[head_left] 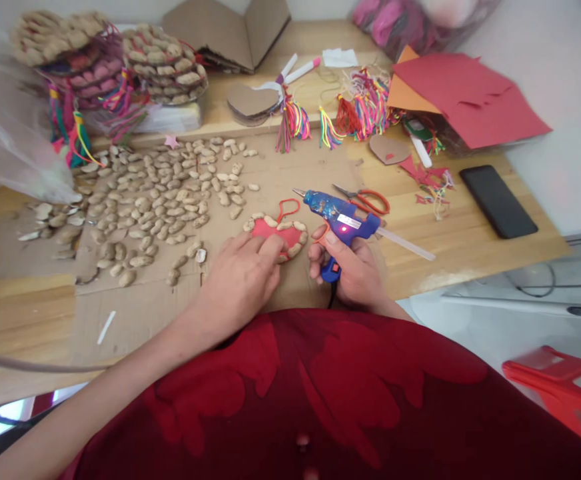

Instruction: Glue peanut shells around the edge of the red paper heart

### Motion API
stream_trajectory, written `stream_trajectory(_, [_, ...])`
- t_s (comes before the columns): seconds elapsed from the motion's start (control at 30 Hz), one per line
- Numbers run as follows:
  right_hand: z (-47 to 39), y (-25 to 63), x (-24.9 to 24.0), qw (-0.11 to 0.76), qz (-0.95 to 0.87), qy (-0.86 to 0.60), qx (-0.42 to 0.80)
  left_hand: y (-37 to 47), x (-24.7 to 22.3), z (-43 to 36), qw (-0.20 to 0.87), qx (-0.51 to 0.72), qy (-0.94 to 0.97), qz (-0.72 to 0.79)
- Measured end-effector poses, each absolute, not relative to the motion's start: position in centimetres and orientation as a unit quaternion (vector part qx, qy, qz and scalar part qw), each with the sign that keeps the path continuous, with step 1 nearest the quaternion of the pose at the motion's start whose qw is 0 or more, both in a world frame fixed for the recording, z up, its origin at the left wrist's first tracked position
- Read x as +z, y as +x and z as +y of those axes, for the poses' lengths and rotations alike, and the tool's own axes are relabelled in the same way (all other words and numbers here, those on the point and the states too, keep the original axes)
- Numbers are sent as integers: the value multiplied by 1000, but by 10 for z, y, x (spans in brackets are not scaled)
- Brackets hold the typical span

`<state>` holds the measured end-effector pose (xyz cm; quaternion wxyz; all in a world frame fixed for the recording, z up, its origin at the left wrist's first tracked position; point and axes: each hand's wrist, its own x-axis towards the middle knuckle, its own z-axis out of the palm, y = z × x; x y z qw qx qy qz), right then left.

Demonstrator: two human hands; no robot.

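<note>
A red heart (275, 232) edged with peanuts, with an orange-red cord loop (289, 209) at its top, lies on the cardboard. My left hand (244, 270) is closed over its lower left edge, fingertips pressed together there; they hide that part of the border, and whether a loose peanut is beneath them does not show. In my right hand (358, 270) is a blue glue gun (328, 208), gripped by the handle with its nozzle pointing left above the heart. A clear glue stick (405, 243) sticks out of its back, and a small light glows on its side.
Many loose peanuts (155, 193) cover the cardboard sheet (135, 313) at left. Orange-handled scissors (370, 200) lie behind the glue gun. Tassels (365, 103), cardboard hearts (253, 103), red sheets (475, 100) and a black phone (498, 200) lie around. Finished peanut pieces (163, 63) are stacked back left.
</note>
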<state>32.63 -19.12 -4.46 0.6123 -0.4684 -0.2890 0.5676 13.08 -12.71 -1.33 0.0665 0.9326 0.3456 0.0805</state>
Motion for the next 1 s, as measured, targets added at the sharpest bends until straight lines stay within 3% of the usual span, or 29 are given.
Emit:
stream_trajectory(0.4, [-194, 327, -40, 610, -273, -495, 555, 124, -8, -127, 97, 127, 918, 362])
stream_trajectory(0.67, [-192, 327, -34, 595, -275, -536, 532, 62, -4, -108, 89, 190, 866, 454])
stream_trajectory(1.0, [-191, 328, -33, 586, -274, -559, 519, 10, -14, -93, 43, 141, 846, 513])
